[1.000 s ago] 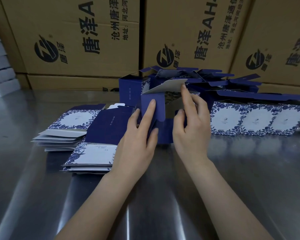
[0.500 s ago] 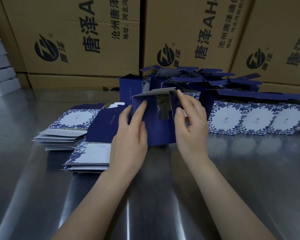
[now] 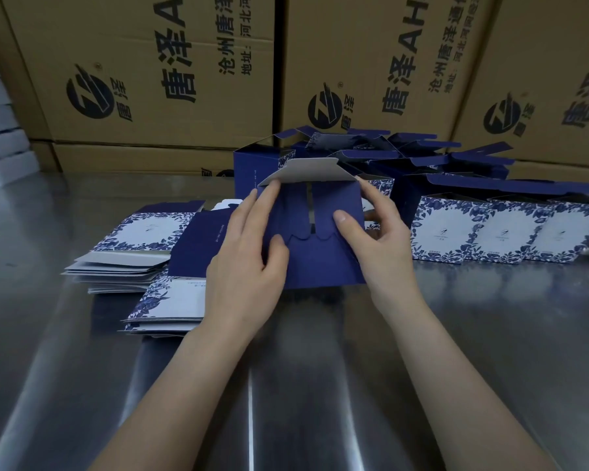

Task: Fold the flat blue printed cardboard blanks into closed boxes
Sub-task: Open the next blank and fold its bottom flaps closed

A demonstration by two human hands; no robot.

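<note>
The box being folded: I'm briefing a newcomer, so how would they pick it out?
On the shiny steel table, before the brown shipping cartons, look between the left hand and right hand. The dark blue cardboard box there is the only one held, with its pale flap raised.

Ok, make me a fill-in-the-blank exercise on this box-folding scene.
1. The left hand and right hand hold one box on a shiny ____ table.
2. The stacks of flat blanks lie to the box's ____.
3. Its raised top flap shows a ____ underside.
4. The cartons behind are ____.
Missing: metal, left, white, brown.
</note>
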